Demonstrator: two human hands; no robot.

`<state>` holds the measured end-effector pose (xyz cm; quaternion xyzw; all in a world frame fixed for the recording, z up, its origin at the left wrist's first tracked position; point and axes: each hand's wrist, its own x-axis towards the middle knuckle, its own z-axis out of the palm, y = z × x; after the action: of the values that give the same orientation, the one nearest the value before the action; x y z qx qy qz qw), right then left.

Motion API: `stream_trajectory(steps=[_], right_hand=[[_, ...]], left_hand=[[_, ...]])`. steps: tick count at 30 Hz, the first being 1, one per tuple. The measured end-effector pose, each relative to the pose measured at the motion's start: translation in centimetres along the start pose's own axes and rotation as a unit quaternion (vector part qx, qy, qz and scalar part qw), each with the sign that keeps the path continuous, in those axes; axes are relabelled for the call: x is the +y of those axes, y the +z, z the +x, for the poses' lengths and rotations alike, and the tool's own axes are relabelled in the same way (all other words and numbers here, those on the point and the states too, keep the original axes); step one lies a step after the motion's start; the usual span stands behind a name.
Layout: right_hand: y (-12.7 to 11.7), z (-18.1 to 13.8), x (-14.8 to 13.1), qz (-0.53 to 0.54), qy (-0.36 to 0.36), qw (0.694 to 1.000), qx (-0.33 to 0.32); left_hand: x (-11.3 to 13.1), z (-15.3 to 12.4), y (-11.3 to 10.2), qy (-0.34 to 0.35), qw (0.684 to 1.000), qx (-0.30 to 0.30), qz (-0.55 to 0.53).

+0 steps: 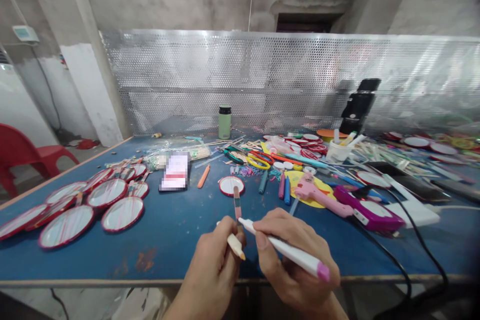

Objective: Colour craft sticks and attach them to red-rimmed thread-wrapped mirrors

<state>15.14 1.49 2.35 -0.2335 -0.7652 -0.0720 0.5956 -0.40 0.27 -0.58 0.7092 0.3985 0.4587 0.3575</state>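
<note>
My left hand is closed around a wooden craft stick near the table's front edge. My right hand grips a white marker with a pink end, its tip touching the stick near my left fingers. Just beyond lies a small round red-rimmed disc with a stick handle on the blue table.
Several red-rimmed round discs lie at the left. Pink glue guns with black cables sit at the right, next to markers, scissors and a white cup. A green bottle stands before the perforated metal screen. A red chair is far left.
</note>
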Motion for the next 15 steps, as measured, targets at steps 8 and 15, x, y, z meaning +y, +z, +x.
stream_trajectory(steps=[8, 15], right_hand=[[0.03, -0.11, -0.05, -0.003, -0.002, 1.000, 0.000], [0.10, -0.26, 0.18, 0.003, 0.013, 1.000, 0.016]], left_hand=[[0.00, -0.16, -0.06, -0.010, 1.000, -0.005, 0.001], [0.25, -0.03, -0.09, -0.011, 1.000, -0.005, -0.003]])
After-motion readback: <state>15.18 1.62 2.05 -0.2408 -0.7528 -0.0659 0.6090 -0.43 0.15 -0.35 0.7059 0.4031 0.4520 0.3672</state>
